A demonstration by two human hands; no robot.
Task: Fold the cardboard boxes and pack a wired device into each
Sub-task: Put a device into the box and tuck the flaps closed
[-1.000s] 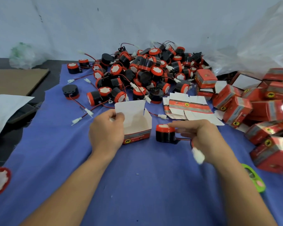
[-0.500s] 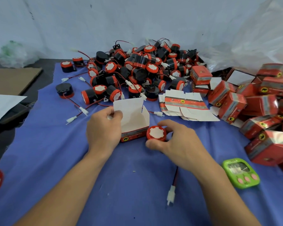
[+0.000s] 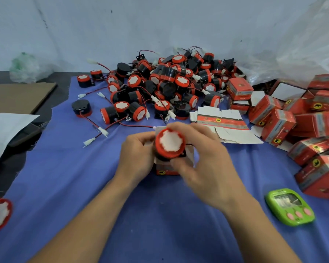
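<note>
Your cloth-covered surface [image 3: 68, 186] is laid out as a short line, which is why everything sits within reach. The pile [image 3: 165, 82] of loose red-and-black units lies at the far centre, so either hand can draw from it. The packed boxes [image 3: 277, 126] are heaped to the right, out of your working space. The flat blanks [image 3: 222, 120] lie between pile and heap, just beyond your hands, so the next one is close. Your left hand [image 3: 137, 156] is curled round the left side of the box [image 3: 166, 171] in the near centre, probably to hold its mouth up and stop it sliding on the cloth. Your right hand [image 3: 207, 168], blurred, is clamped on the device [image 3: 170, 143], with fingers on its far rim and the thumb on its near side. That grip keeps the white face up, so the black body goes in first. The device sits at the box's mouth, seemingly partly in, so seating it is the step in hand. Its lead is hidden, so you cannot tell whether it is tucked in. The green timer [image 3: 290, 206] lies near right, face up where you can glance at it.
</note>
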